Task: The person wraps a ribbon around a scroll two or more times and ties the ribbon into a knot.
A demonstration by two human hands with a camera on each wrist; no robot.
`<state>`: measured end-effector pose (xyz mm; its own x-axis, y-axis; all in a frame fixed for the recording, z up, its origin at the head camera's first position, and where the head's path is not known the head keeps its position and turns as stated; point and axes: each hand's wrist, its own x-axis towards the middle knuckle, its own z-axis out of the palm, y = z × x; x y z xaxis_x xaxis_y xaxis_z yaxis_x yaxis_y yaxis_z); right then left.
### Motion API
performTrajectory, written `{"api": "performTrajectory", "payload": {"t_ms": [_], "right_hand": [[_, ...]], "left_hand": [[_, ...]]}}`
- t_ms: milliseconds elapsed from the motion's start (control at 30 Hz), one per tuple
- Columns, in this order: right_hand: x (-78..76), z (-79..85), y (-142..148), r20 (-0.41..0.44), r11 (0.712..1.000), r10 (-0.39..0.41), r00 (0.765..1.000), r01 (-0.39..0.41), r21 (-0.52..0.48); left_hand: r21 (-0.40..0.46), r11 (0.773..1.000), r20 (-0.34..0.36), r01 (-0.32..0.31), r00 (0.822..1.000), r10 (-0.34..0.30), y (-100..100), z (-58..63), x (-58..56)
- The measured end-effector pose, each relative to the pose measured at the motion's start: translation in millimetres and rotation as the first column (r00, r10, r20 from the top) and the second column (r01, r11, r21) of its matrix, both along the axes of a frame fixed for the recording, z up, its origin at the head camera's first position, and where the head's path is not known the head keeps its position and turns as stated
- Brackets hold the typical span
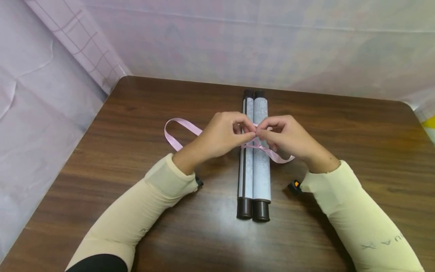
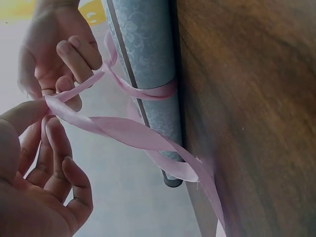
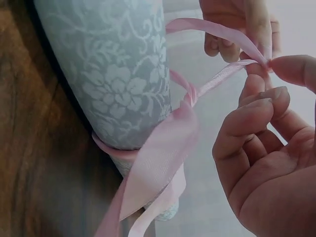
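Two pale blue-grey rolls with dark end caps, the left roll (image 1: 249, 177) and the right roll (image 1: 262, 177), lie side by side on the table. A floral pattern covers the right one (image 3: 106, 74) in the right wrist view. A pink ribbon (image 2: 133, 131) goes round the rolls and crosses in a twist (image 3: 190, 96) above them. Over the rolls, my left hand (image 1: 221, 132) pinches the ribbon between thumb and finger. My right hand (image 1: 289, 136) meets it fingertip to fingertip, pinching ribbon at the same spot. Loose ribbon loops out leftward (image 1: 181, 121) and rightward (image 1: 282, 158).
The brown wooden table (image 1: 136, 113) has a light patterned wall covering (image 1: 238, 41) behind it. Small dark devices, one at the left wrist (image 1: 198, 182) and one at the right wrist (image 1: 295, 187), stick out below the pale sleeves.
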<state>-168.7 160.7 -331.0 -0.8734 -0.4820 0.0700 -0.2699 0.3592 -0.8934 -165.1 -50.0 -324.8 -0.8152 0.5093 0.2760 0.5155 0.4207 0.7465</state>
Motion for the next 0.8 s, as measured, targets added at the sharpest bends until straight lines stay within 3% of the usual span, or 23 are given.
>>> {"api": "performTrajectory", "payload": {"t_ms": [200,367,600,700,800], "right_hand": [[0.0,1.5,2,0.029,1.0,0.021,0.999,-0.021,0.006],[-2.6,0.2,6,0.045,0.995,0.095,0.994,-0.094,-0.025],[-6.6,-0.6,6,-0.004,0.989,0.144,0.99,-0.144,0.031],[-8.1,-1.2,5,-0.017,0.988,0.14,0.99,-0.138,0.073],[-8.2,-2.5,3,-0.016,0.987,0.121,0.992,-0.119,0.106]], "left_hand": [[0.0,1.0,0.013,-0.002,1.0,0.002,2,-0.7,-0.7],[0.008,1.0,0.048,0.013,0.999,-0.013,1,-2.0,-0.9],[0.008,0.999,0.041,0.041,0.998,-0.042,-7,-6.0,-4.3],[0.0,1.0,-0.01,0.015,1.0,-0.015,-14,-12.3,-12.2],[-0.052,0.997,-0.019,-0.056,0.998,0.055,-23,-20.1,-22.9]]}}
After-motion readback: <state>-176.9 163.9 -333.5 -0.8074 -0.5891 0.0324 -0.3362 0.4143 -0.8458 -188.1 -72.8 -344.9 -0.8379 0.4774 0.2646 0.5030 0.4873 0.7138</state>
